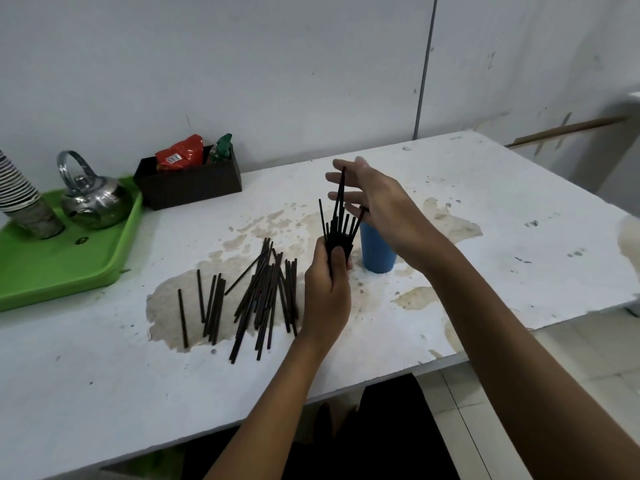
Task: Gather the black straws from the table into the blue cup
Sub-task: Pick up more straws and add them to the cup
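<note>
My left hand (327,292) is closed around the lower ends of a fanned bunch of black straws (337,223), held upright above the table. My right hand (374,199) hovers at the tops of these straws with fingers spread, touching their upper ends. The blue cup (376,251) stands upright on the table just right of the bunch, partly hidden by my right wrist. A loose pile of several black straws (263,292) lies on the stained white table (485,209) to the left of my left hand, with a few stray ones (182,318) farther left.
A green tray (69,271) at the far left carries a metal kettle (91,197) and stacked cups (20,195). A dark box (188,183) with snack packets stands by the wall. The table's front edge runs below my forearms.
</note>
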{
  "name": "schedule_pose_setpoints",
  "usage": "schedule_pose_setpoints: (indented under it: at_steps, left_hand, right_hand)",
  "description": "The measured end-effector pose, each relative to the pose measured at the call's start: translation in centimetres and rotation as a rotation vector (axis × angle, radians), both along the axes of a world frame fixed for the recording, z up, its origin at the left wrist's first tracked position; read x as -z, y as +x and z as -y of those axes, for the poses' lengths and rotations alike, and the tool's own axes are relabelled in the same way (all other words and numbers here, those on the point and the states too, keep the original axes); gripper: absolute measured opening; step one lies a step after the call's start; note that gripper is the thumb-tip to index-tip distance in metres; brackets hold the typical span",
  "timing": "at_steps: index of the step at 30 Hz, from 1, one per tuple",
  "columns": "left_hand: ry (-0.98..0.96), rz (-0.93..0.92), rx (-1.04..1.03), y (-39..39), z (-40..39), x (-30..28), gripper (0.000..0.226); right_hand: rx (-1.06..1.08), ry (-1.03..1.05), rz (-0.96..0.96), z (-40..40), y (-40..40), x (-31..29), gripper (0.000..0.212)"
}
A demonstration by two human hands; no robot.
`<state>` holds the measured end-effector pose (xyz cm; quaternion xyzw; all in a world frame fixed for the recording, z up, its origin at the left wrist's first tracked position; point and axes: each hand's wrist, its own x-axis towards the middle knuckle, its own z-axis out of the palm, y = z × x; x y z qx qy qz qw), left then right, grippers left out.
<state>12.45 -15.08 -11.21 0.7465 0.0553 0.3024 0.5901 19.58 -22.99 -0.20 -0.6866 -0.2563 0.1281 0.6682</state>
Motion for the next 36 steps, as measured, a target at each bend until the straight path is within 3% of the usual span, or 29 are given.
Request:
schedule_pose_setpoints:
  at_steps: [14, 23, 29, 36]
  left_hand:
    - [-0.030, 0.016, -0.041, -0.3, -0.1, 0.4, 0.029]
    - [-0.053, 0.014, -0.037, -0.3, -0.2, 0.6, 0.026]
    - [-0.039, 0.005, -0.056, -0.2, -0.5, 0.7, 0.026]
    - [-0.025, 0.006, -0.051, -0.2, -0.5, 0.9, 0.026]
  right_hand:
    - [-0.029, -0.116, 0.136, -1.2, -0.2, -0.9, 0.048]
    - [-0.073, -0.221, 0.095, -2.0, 0.0, -0.7, 0.028]
    - [-0.178, -0.432, 0.180, -1.8, -0.2, -0.4, 0.026]
    - [-0.112, -0.329, 0.203, -2.0, 0.3, -0.5, 0.029]
